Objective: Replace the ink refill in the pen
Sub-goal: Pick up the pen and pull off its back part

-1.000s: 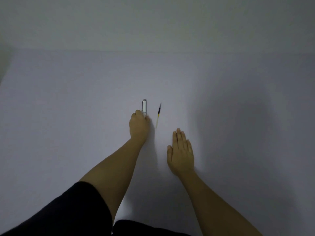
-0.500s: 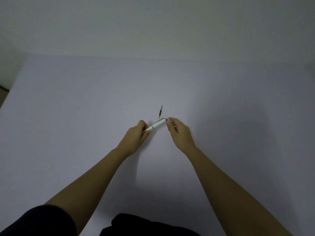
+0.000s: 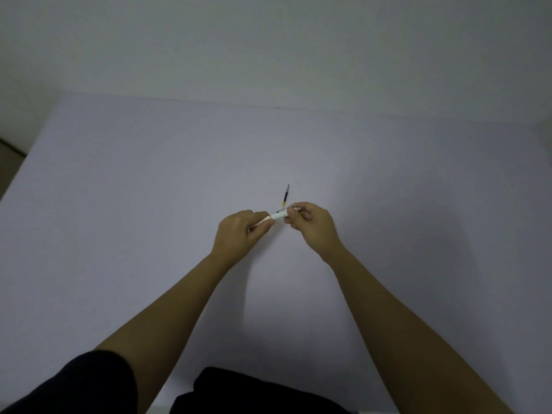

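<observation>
A white pen [image 3: 279, 216] is held above the pale table [image 3: 149, 189], lying roughly level between both hands. My left hand [image 3: 240, 233] grips its left end, and my right hand [image 3: 312, 224] pinches its right end with the fingertips. Only the short middle stretch of the barrel shows between the fingers. A thin ink refill [image 3: 285, 196], dark at the far tip and yellow nearer me, lies on the table just beyond the pen, partly hidden by it.
The table meets a plain wall [image 3: 268, 49] at the back. Its left edge [image 3: 18, 171] drops to a darker floor. My dark sleeve [image 3: 74, 386] and dark clothing [image 3: 254, 392] fill the bottom of the view.
My left hand lifted the pen off the table and brought it toward me. My right hand rose from the table and took hold of the pen's other end. The refill stayed put.
</observation>
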A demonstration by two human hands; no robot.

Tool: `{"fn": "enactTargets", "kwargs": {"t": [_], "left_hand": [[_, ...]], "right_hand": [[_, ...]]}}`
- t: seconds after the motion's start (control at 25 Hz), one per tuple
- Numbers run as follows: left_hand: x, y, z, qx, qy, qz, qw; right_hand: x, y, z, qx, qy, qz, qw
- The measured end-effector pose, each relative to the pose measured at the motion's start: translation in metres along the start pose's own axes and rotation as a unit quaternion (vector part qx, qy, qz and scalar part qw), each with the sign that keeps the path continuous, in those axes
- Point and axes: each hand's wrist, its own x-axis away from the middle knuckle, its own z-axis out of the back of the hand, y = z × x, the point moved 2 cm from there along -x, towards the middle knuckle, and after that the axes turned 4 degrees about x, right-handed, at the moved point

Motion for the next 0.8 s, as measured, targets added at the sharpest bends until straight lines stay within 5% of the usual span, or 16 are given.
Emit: {"fn": "enactTargets", "kwargs": {"t": [0.28, 0.44, 0.64, 0.8], "left_hand": [[0.004, -0.002, -0.005, 0.049, -0.012, 0.072, 0.996], [0.008, -0.013, -0.002, 0.066, -0.038, 0.137, 0.988], [0.018, -0.022, 0.003, 0.087, -0.038, 0.158, 0.983], [0.013, -0.019, 0.003, 0.088, -0.029, 0.163, 0.982]], "right_hand": [[0.005, 0.004, 0.0, -0.012, 0.002, -0.022, 1.0], [0.004, 0.017, 0.009, -0.124, 0.063, -0.06, 0.989], [0.0, 0.05, 0.028, 0.147, 0.075, -0.102, 0.981], [-0.003, 0.064, 0.02, 0.189, 0.061, -0.142, 0.97]]}}
